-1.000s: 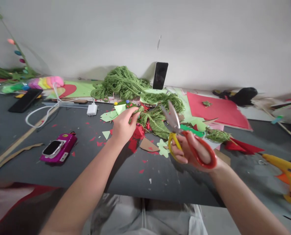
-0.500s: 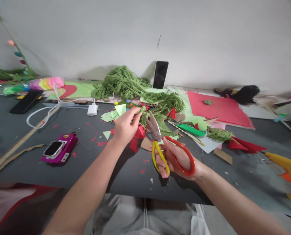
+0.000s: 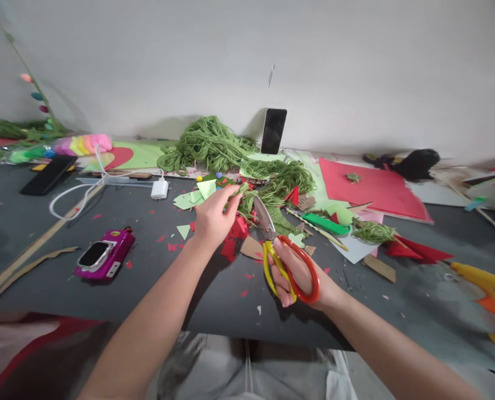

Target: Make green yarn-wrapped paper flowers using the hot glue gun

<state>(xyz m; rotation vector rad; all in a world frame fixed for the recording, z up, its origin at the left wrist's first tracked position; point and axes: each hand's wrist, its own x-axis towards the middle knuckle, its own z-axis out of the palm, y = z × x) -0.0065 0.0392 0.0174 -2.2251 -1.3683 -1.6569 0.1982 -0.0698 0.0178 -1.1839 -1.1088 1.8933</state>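
Between the fingertips of my left hand (image 3: 216, 218) is a small bunch of green yarn (image 3: 243, 189), pinched near its end. My right hand (image 3: 291, 270) grips a pair of scissors (image 3: 266, 222) with one red and one yellow handle. The scissor blades point up and away from me, close together, with their tips just right of the pinched yarn. Whether the blades touch any strand is hard to make out. Loose green yarn (image 3: 289, 176) lies right behind the blades, joined to a large heap (image 3: 209, 145) by the wall.
A purple device (image 3: 104, 255) and a white charger (image 3: 159, 189) lie at left. A phone (image 3: 274, 131) leans on the wall. Red paper (image 3: 372, 189), a green comb (image 3: 326, 224) and a yellow glue gun (image 3: 486, 289) are at right. Paper scraps (image 3: 229, 249) litter the table.
The scissors' blades have closed, and the handles have come nearer each other in my right hand. My left hand keeps its pinch in nearly the same spot.
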